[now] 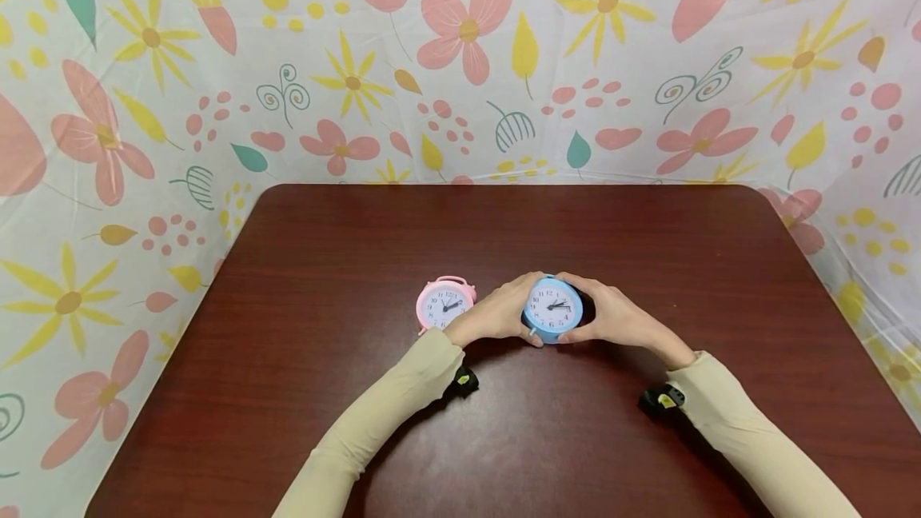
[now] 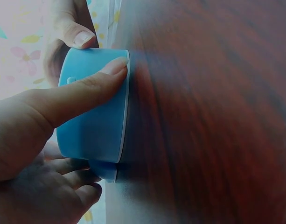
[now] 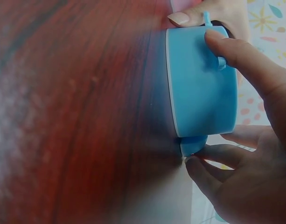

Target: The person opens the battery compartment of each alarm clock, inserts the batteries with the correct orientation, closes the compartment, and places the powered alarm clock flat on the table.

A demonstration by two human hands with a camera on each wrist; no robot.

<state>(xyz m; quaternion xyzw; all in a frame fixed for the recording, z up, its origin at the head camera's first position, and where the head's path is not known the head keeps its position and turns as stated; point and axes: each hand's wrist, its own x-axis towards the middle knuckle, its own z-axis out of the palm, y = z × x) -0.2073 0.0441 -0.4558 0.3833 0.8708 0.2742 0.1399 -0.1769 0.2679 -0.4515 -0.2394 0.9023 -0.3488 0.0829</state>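
Observation:
A round blue alarm clock [image 1: 552,307] with a white dial is held between both hands, its face turned up toward the head camera. The left hand [image 1: 501,312] grips it from the left, with the thumb on the blue casing [image 2: 98,126] in the left wrist view. From the other side the right hand [image 1: 612,314] grips it too; its thumb lies on the casing near a small blue foot [image 3: 221,63] in the right wrist view. A pink alarm clock [image 1: 444,304] lies face up just left of the left hand, its lower right partly covered by the left wrist.
The dark reddish-brown table [image 1: 518,438] has rounded far corners. Behind and around it hangs a white cloth [image 1: 432,102] printed with flowers and leaves. Black wrist straps [image 1: 464,381] show at the beige sleeves [image 1: 388,390].

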